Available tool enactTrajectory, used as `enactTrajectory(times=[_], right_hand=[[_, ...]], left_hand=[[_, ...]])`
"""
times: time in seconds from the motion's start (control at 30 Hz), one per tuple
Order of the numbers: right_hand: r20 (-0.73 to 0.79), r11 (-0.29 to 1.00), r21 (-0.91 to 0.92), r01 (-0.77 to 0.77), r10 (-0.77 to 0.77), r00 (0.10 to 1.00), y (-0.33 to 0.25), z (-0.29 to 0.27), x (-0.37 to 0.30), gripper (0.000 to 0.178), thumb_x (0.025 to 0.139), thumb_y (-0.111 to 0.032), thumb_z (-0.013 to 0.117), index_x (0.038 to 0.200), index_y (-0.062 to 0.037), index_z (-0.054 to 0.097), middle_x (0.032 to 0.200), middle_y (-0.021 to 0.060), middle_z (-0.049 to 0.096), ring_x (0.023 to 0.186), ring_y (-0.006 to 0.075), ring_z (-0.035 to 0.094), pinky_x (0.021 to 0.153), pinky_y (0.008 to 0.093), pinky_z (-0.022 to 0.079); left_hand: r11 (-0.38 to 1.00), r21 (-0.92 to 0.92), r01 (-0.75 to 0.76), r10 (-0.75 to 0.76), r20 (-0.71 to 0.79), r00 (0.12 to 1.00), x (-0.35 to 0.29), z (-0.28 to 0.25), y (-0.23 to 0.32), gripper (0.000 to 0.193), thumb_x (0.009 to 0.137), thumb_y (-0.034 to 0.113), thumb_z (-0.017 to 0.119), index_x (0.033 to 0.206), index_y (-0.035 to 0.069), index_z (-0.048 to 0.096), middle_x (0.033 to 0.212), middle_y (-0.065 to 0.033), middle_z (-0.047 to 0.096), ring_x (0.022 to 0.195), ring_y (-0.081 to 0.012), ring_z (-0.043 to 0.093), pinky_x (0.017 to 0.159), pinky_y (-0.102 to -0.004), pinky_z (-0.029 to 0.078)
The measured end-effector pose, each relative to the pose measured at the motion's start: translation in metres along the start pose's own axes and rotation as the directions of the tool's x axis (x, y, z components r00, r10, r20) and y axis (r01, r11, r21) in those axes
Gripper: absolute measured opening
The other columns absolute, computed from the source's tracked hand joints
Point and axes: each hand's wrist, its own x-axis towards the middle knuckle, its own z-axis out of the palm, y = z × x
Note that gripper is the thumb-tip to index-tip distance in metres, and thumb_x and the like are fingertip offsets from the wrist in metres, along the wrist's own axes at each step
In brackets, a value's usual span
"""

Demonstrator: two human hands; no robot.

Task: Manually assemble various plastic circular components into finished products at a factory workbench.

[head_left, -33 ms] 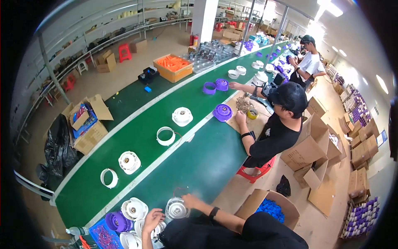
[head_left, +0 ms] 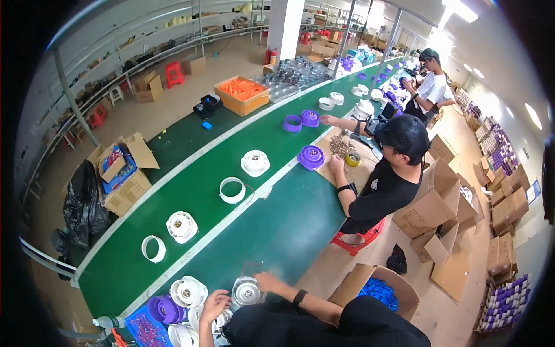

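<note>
Pinching or merely resting, I can't tell which, the right hand (head_left: pixel 270 283) is at the edge of a round white part (head_left: pixel 247 291) on the green bench (head_left: pixel 283 222), the left hand (head_left: pixel 215 305) loosely spread beside it, hardly anything having changed since an instant ago, so work stands unaltered.

Ahead of the right hand (head_left: pixel 268 283), beyond a thin wire (head_left: pixel 244 268), a wide path runs over the desk (head_left: pixel 277 217) up to the purple base (head_left: pixel 311 157) and the co-worker's forearm (head_left: pixel 345 198). Left of the left hand (head_left: pixel 215 305), white housings (head_left: pixel 189 291), a purple housing (head_left: pixel 164 310) and a blue tray (head_left: pixel 143 328) crowd the way. Past the pale rail (head_left: pixel 219 236), the belt (head_left: pixel 199 185) leaves gaps between its spaced white parts (head_left: pixel 182 226).
</note>
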Motion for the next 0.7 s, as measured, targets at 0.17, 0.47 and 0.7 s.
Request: enactTrajectory(times=[0.17, 0.47, 0.7], right_hand=[[-0.082, 0.997, 0.069, -0.02, 0.026, 0.996, -0.006, 0.01, -0.006, 0.027, 0.077, -0.015, 0.056, 0.098, 0.0011, 0.057, 0.087, 0.0255, 0.064, 0.083, 0.0425, 0.063, 0.075, 0.0504, 0.051], [0.051, 0.962, 0.247, 0.12, -0.136, 0.989, -0.008, -0.009, -0.009, 0.056, 0.087, -0.044, 0.051, 0.124, -0.0022, 0.051, 0.11, 0.0272, 0.059, 0.103, 0.0414, 0.057, 0.09, 0.0448, 0.046], [0.208, 0.806, 0.584, -0.096, -0.034, 0.977, 0.001, -0.023, -0.013, 0.04, 0.091, -0.016, 0.042, 0.127, -0.0012, 0.049, 0.099, 0.0164, 0.065, 0.081, 0.0211, 0.066, 0.069, 0.034, 0.053]], left_hand=[[0.882, 0.465, 0.079, -0.035, -0.102, 0.994, 0.037, 0.009, -0.015, 0.055, 0.079, 0.028, 0.069, 0.124, 0.003, 0.048, 0.099, -0.0138, 0.065, 0.081, -0.0197, 0.065, 0.07, -0.0336, 0.052], [0.717, 0.695, -0.046, 0.172, -0.113, 0.979, 0.059, 0.008, -0.077, 0.059, 0.077, 0.03, 0.067, 0.125, 0.001, 0.047, 0.098, -0.0191, 0.064, 0.075, -0.0252, 0.067, 0.072, -0.0381, 0.052], [0.738, 0.658, 0.152, -0.017, -0.207, 0.978, 0.051, 0.028, -0.053, 0.054, 0.079, 0.021, 0.06, 0.128, 0.004, 0.044, 0.118, -0.0239, 0.056, 0.109, -0.0397, 0.054, 0.094, -0.0447, 0.044]])
